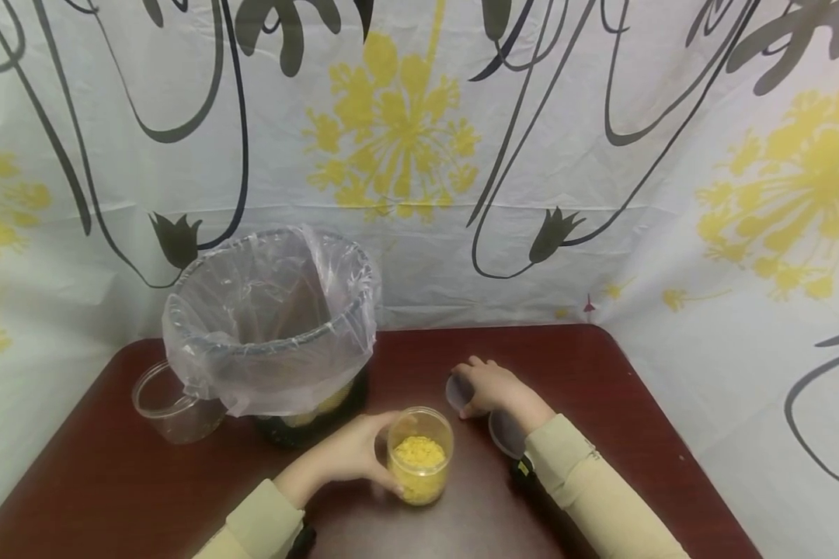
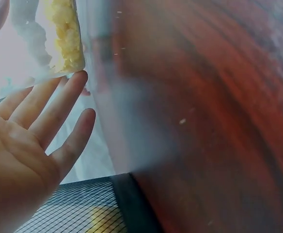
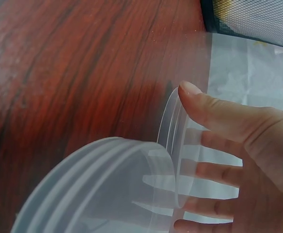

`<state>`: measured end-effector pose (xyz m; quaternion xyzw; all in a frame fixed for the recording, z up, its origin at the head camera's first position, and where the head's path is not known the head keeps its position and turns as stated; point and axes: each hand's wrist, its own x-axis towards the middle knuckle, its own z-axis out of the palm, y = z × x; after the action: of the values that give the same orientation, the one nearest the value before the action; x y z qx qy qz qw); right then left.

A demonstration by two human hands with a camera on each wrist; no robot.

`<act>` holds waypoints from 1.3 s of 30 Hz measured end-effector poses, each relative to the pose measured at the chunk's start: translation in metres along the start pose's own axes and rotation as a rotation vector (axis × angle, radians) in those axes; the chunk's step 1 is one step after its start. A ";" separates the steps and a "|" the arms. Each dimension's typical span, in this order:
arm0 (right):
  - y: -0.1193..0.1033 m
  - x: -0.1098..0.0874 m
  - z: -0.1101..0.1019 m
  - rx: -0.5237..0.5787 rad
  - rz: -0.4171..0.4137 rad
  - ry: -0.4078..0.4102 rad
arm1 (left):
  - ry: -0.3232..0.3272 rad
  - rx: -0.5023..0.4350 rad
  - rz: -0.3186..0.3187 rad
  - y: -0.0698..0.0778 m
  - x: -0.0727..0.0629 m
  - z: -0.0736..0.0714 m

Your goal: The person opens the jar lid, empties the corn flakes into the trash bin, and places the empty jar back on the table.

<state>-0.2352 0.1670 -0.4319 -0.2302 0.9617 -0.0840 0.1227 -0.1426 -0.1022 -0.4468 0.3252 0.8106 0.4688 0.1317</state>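
Note:
My left hand (image 1: 360, 450) grips a clear plastic jar (image 1: 426, 485) from its left side, thumb toward me and fingers on the far side. Yellow flakes (image 1: 419, 452) fill its lower part. In the left wrist view, the fingers of that hand (image 2: 39, 126) reach along the jar's wall (image 2: 66, 36). Farther right, my right hand (image 1: 492, 388) holds a round translucent lid (image 1: 457, 394) by its edge. The right wrist view shows the thumb on one face of this lid (image 3: 170, 121) and the fingers behind it. A second translucent lid (image 1: 506, 435) is under the right wrist.
A mesh bin (image 1: 308, 423) lined with a clear plastic bag (image 1: 280, 380) stands at the back left of the dark red table (image 1: 419, 357). Left of it is a clear plastic tub (image 1: 182, 423). A patterned curtain (image 1: 405, 256) hangs behind the table and along its sides.

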 end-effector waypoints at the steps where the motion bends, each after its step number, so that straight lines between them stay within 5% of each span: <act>1: 0.000 0.000 0.000 0.003 -0.002 0.004 | 0.007 0.005 -0.001 0.002 -0.002 -0.001; 25: -0.005 -0.003 0.003 -0.047 0.000 0.081 | 0.140 0.097 0.031 0.023 -0.041 -0.014; 29: -0.013 -0.002 -0.005 -0.042 -0.021 0.183 | 0.163 0.100 0.023 0.025 -0.045 -0.015; 39: -0.054 -0.005 -0.051 0.184 -0.098 0.560 | 0.209 0.094 0.027 0.031 -0.052 -0.021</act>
<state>-0.2223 0.1276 -0.3706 -0.2323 0.9343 -0.2367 -0.1310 -0.1018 -0.1387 -0.4144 0.2913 0.8365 0.4635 0.0249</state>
